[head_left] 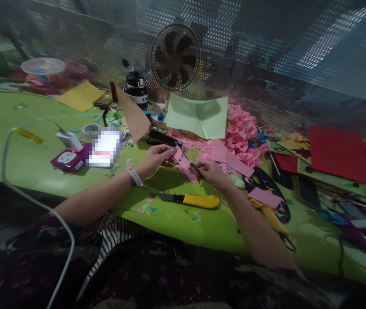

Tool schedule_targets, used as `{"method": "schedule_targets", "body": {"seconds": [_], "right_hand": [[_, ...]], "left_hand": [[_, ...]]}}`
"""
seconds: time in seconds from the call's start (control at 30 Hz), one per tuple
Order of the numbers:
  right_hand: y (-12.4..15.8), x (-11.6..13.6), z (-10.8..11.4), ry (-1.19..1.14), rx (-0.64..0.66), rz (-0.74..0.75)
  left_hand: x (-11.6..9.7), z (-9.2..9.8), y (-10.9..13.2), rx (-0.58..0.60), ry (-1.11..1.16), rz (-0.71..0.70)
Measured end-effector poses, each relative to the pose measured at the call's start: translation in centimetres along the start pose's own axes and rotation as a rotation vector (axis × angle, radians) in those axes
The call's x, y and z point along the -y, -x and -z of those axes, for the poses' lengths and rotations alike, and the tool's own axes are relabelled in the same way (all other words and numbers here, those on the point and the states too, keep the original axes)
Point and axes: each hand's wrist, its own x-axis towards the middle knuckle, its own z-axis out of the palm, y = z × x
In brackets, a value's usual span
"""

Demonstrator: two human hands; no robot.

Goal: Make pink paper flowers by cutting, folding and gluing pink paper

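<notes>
My left hand (157, 158), with a white watch on the wrist, pinches a small piece of pink paper (183, 165) above the green table (15, 146). My right hand (210, 171) is closed around small black-handled scissors (193, 165), whose blades meet the pink paper. A yellow utility knife (196, 200) lies on the table just in front of both hands.
Pink paper flowers (242, 133) and pink sheets are piled behind the hands. A small fan (175, 56), a black bottle (136, 89), a pale green sheet (199, 116), red paper (339, 152), large black scissors (266, 184), a purple power strip (70, 159) and a white cable (25, 195) surround them.
</notes>
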Motion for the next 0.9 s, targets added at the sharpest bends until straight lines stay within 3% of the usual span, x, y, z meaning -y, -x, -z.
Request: {"method": "schedule_targets", "body": {"seconds": [0.23, 0.47, 0.63, 0.9], "right_hand": [[-0.2, -0.6, 0.0, 0.005, -0.019, 0.000], [0.1, -0.2, -0.2, 0.039, 0.070, 0.005], [0.4, 0.1, -0.3, 0.021, 0.125, 0.025], [0.6, 0.5, -0.5, 0.096, 0.071, 0.019]], "left_hand": [[-0.4, -0.1, 0.2, 0.015, 0.048, 0.022], [-0.9, -0.6, 0.7, -0.033, 0.181, 0.084], [-0.9, -0.8, 0.9, -0.056, 0.160, 0.071], [-0.6, -0.9, 1.0, -0.035, 0.080, 0.030]]}}
